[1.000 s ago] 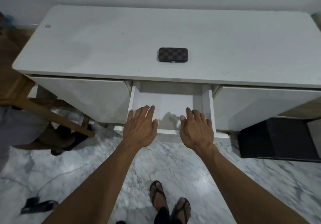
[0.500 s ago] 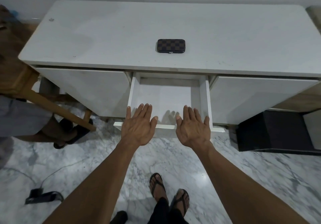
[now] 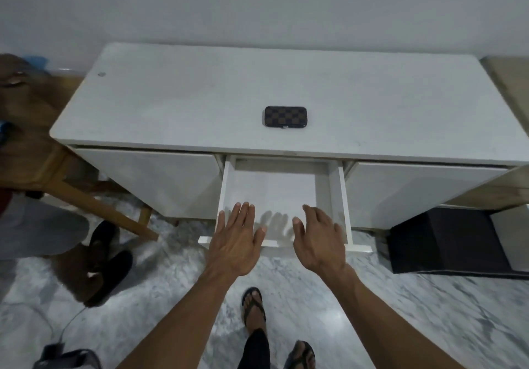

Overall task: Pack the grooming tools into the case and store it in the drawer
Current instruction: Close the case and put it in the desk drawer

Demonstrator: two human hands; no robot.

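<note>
The left hand [image 3: 235, 243] is spread flat, palm down, fingers straight and apart, grasping nothing; it hovers over the near left corner of the pulled-out drawer [image 3: 334, 185], its fingertips reaching past the front panel. The right hand [image 3: 318, 239] is likewise released and empty, fingers loosely extended and slightly curled, over the near right part of the same drawer. Both cast finger shadows on the bare white drawer floor between them.

The drawer sits in the middle of a white bench [image 3: 183, 105], between two closed white fronts. On the benchtop, just behind the drawer opening and near the front edge, lies the checkered brown-and-black grooming case [image 3: 285, 116], shut, flat, well apart from both hands.

Below the hands is grey-veined marble floor [image 3: 415, 311], with the person's own feet in dark flip-flop sandals [image 3: 253, 305]. To the right, under the bench, stands a black box [image 3: 446, 242]. To the left are a wooden chair leg [image 3: 94, 205] and another person's dark shoes [image 3: 106, 262], blurred.
</note>
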